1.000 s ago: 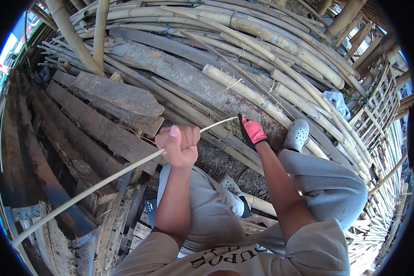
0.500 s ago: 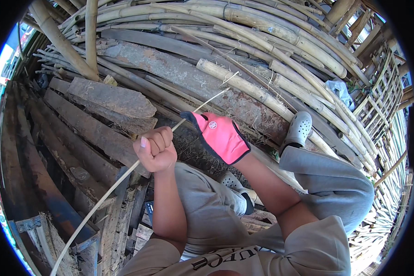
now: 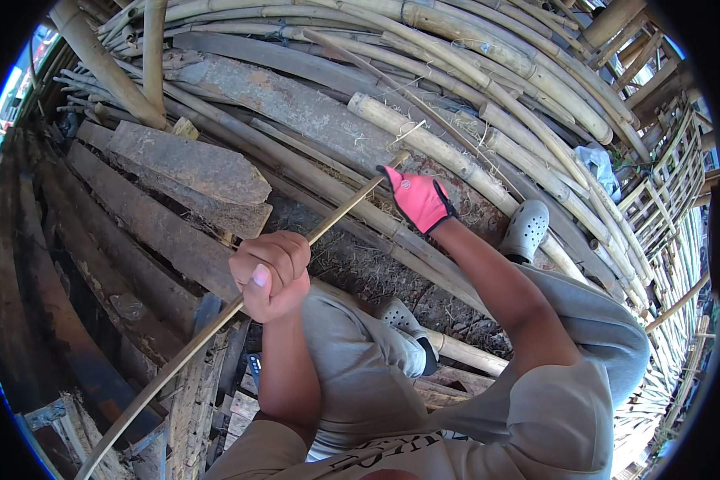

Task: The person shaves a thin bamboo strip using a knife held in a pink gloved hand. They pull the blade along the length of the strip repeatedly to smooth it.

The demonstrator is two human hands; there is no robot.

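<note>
A long, thin bamboo strip slants from the lower left edge up to the middle of the view. My bare left hand makes a fist around it, thumb toward me. Farther up, my right hand wears a pink glove with dark edging. Its fingers are closed on the strip near the far end; the fingertips are partly hidden. Behind the left fist, the strip's lower length runs past my left forearm.
Bamboo poles are piled across the far side. Weathered planks lie at the left, and an upright bamboo post stands behind them. My grey clog rests beside a cut pole. A woven bamboo lattice is at right.
My right hand has moved up and right, away from the left hand, leaving a longer stretch of strip between them. The strip now shows a broader, browner face. My left fist stays nearly in place.
</note>
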